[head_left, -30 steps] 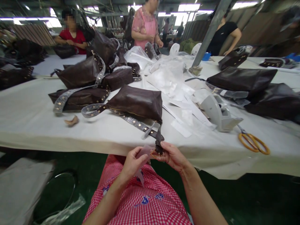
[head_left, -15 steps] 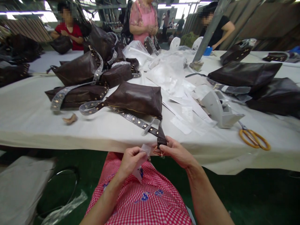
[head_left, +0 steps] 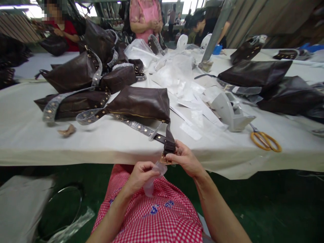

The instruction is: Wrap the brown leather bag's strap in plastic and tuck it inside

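A dark brown leather handbag (head_left: 141, 103) lies at the table's front, its strap (head_left: 170, 133) hanging toward me over the edge. My right hand (head_left: 186, 158) is closed around the strap end, with thumb and fingers at the gold-coloured buckle (head_left: 165, 158). Just left of the buckle, my left hand (head_left: 142, 175) pinches a thin translucent plastic film (head_left: 149, 187), whose upper end reaches close to the buckle. Whether film and buckle touch, I cannot tell. A studded strap (head_left: 136, 126) in clear wrap runs below the bag.
More brown bags (head_left: 71, 72) are piled at left, others (head_left: 255, 76) at right. White paper and plastic scraps (head_left: 182, 84) cover the middle, near a grey tape dispenser (head_left: 231, 113) and orange-handled scissors (head_left: 265, 141). A metal post (head_left: 215, 33) rises behind. Co-workers stand across the table.
The buckle has come into clearer view in my right hand. My left hand has shifted slightly, and the film hangs differently below it. The whole view has turned a little to the right.
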Action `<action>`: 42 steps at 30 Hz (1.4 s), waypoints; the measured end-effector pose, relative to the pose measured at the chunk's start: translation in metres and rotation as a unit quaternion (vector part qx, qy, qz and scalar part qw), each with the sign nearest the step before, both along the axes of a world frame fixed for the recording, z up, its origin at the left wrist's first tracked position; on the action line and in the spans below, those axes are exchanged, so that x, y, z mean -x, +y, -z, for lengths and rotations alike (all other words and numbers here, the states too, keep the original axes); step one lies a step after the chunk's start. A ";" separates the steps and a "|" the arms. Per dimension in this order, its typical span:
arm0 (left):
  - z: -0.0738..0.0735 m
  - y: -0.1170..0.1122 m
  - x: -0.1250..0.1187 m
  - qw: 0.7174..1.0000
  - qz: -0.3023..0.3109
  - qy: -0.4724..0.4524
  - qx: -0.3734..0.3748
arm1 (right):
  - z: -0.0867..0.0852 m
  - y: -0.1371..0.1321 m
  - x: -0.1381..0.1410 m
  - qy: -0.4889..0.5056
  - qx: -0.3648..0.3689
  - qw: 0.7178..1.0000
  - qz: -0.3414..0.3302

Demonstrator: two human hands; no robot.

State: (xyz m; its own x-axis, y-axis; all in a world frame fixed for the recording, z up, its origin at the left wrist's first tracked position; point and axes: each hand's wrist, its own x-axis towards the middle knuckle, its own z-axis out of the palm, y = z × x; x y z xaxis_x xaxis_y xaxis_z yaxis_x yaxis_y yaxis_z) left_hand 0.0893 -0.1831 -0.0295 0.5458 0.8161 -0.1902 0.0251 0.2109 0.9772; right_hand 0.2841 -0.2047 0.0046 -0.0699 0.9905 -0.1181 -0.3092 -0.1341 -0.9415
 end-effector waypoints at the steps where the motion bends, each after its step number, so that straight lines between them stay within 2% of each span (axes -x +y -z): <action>1: -0.001 0.000 -0.001 1.000 0.004 0.002 0.000 | 0.000 0.000 0.001 -0.001 -0.003 1.000 0.005; 9: -0.002 -0.001 -0.004 1.000 0.009 0.005 0.008 | -0.003 0.003 0.004 -0.016 0.000 1.000 0.011; 19: -0.003 -0.001 -0.005 1.000 0.027 0.013 0.005 | 0.000 0.002 0.005 -0.032 0.000 0.999 0.018; 25: -0.008 -0.002 -0.010 0.999 0.022 0.023 0.030 | 0.003 0.003 0.008 -0.036 0.001 0.999 0.019; 34: -0.003 -0.003 -0.011 0.998 0.052 0.042 -0.016 | 0.005 0.006 0.011 -0.030 0.016 0.999 0.029; 42: 0.005 -0.003 -0.013 1.000 0.012 0.004 -0.007 | 0.008 0.004 0.011 -0.060 0.020 0.998 0.027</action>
State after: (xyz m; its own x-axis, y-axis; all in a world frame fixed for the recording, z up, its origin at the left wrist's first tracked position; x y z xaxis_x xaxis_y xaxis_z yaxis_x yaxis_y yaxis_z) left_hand 0.1027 -0.1866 -0.0342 0.5636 0.8054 -0.1833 0.0388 0.1958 0.9799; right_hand 0.2734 -0.2011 -0.0033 -0.0003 0.9868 -0.1619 -0.2029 -0.1586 -0.9663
